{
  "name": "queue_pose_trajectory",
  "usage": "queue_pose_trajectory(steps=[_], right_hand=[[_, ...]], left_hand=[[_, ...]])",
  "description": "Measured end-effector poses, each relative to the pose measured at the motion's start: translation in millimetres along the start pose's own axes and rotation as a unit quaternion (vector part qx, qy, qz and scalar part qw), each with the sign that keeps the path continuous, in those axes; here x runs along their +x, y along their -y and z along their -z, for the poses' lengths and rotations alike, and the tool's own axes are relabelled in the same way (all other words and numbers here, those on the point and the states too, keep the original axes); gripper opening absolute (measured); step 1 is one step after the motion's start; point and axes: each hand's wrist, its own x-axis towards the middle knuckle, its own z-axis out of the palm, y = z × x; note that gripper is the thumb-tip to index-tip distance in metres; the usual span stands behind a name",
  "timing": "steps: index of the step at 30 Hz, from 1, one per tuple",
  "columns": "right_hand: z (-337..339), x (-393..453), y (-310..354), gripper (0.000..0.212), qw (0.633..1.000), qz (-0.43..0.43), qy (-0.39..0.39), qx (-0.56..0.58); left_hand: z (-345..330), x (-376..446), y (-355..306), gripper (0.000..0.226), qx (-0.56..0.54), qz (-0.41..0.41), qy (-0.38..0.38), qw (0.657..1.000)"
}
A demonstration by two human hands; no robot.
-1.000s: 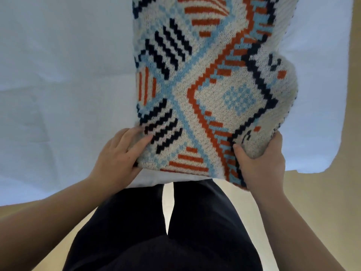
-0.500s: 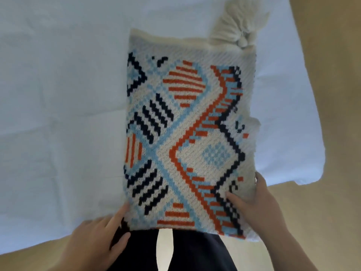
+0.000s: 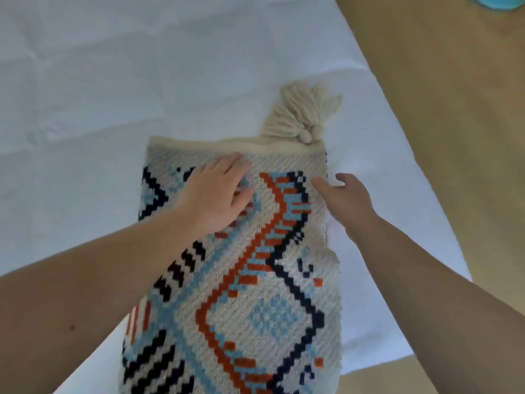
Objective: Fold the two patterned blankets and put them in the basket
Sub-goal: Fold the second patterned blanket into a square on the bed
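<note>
**Folded blanket flat on the sheet, both hands at its far end**

I see the blanket (image 3: 250, 280) lying folded on the white sheet (image 3: 85, 109), running from the bottom centre of the frame up to the middle. Its cream tassels (image 3: 301, 115) fan out from the top right corner.

My left hand (image 3: 218, 194) lies palm down on the upper part of the blanket, just left of centre, fingers straight and slightly spread, pressing the knit flat. My right hand (image 3: 349, 194) sits at the blanket's right edge, in the middle right of the frame; its fingers are loosely extended and the thumb points left onto the weave. I cannot tell whether it pinches the edge.

The tan floor (image 3: 440, 109) fills the right side, and a bit of something blue (image 3: 494, 1) peeks in at the top right corner.
</note>
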Motion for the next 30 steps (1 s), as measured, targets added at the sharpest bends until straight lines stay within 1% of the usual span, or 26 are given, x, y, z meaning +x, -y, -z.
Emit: queue_pose_trajectory(steps=[1, 2, 3, 4, 6, 7, 9, 10, 12, 14, 16, 18, 20, 21, 22, 23, 24, 25, 26, 28, 29, 30], right_hand=[[-1, 11, 7, 0.055, 1.0, 0.013, 0.011, 0.0], [-5, 23, 14, 0.035, 0.999, 0.025, 0.021, 0.009], [-10, 31, 20, 0.021, 0.999, 0.032, 0.028, 0.023], [-14, 39, 25, 0.017, 0.998, 0.039, 0.029, 0.032], [-23, 52, 32, 0.019, 0.998, 0.056, 0.007, 0.036], [-27, 58, 34, 0.02, 0.997, 0.072, -0.008, 0.033], [-34, 68, 38, 0.015, 0.994, 0.104, -0.03, 0.03], [-36, 72, 41, 0.011, 0.992, 0.115, -0.034, 0.033], [-37, 78, 45, 0.006, 0.99, 0.129, -0.019, 0.046], [-37, 84, 51, 0.009, 0.99, 0.126, 0.015, 0.066], [-36, 89, 56, 0.016, 0.988, 0.122, 0.036, 0.088], [-34, 95, 59, 0.02, 0.986, 0.124, 0.038, 0.105], [-35, 98, 58, 0.017, 0.986, 0.125, 0.046, 0.105], [-37, 100, 56, 0.016, 0.986, 0.125, 0.048, 0.101], [-38, 100, 55, 0.016, 0.986, 0.129, 0.042, 0.1], [-37, 101, 56, 0.015, 0.985, 0.139, 0.023, 0.097], [-36, 101, 59, 0.011, 0.984, 0.155, -0.006, 0.088], [-32, 101, 64, 0.007, 0.98, 0.177, -0.042, 0.074], [-27, 102, 72, 0.011, 0.974, 0.203, -0.081, 0.055], [-17, 104, 90, 0.018, 0.959, 0.244, -0.143, 0.007], [-13, 106, 99, 0.016, 0.952, 0.259, -0.16, -0.001], [-9, 110, 104, 0.01, 0.947, 0.269, -0.174, 0.001]], left_hand=[[3, 17, 4, 0.061, -0.002, 0.015, -0.001, 1.0], [6, 35, 11, 0.061, -0.006, 0.027, -0.001, 1.0], [7, 51, 19, 0.063, -0.008, 0.033, 0.001, 0.999], [7, 65, 25, 0.064, -0.003, 0.032, 0.001, 0.999], [8, 85, 33, 0.064, 0.009, 0.019, 0.01, 1.0], [8, 93, 35, 0.061, -0.002, 0.012, 0.018, 1.0], [5, 101, 40, 0.046, -0.062, -0.005, 0.021, 0.998], [3, 103, 42, 0.039, -0.092, -0.015, 0.005, 0.996], [1, 102, 47, 0.031, -0.105, -0.055, -0.06, 0.991], [-4, 102, 53, 0.03, -0.092, -0.112, -0.131, 0.981], [-11, 99, 55, 0.035, -0.064, -0.149, -0.151, 0.975], [-18, 98, 55, 0.044, -0.022, -0.165, -0.135, 0.977], [-22, 97, 51, 0.051, 0.002, -0.182, -0.114, 0.977], [-21, 98, 49, 0.053, -0.007, -0.174, -0.099, 0.98], [-19, 100, 49, 0.055, -0.03, -0.149, -0.076, 0.985], [-16, 104, 48, 0.06, -0.045, -0.119, -0.054, 0.99], [-12, 108, 48, 0.064, -0.035, -0.106, -0.041, 0.993], [-9, 111, 48, 0.064, -0.012, -0.114, -0.043, 0.992], [-3, 115, 49, 0.062, 0.001, -0.134, -0.061, 0.989], [14, 122, 53, 0.052, 0.016, -0.176, -0.155, 0.972], [25, 129, 53, 0.047, 0.013, -0.164, -0.194, 0.967], [33, 137, 54, 0.043, 0.003, -0.135, -0.217, 0.967]])
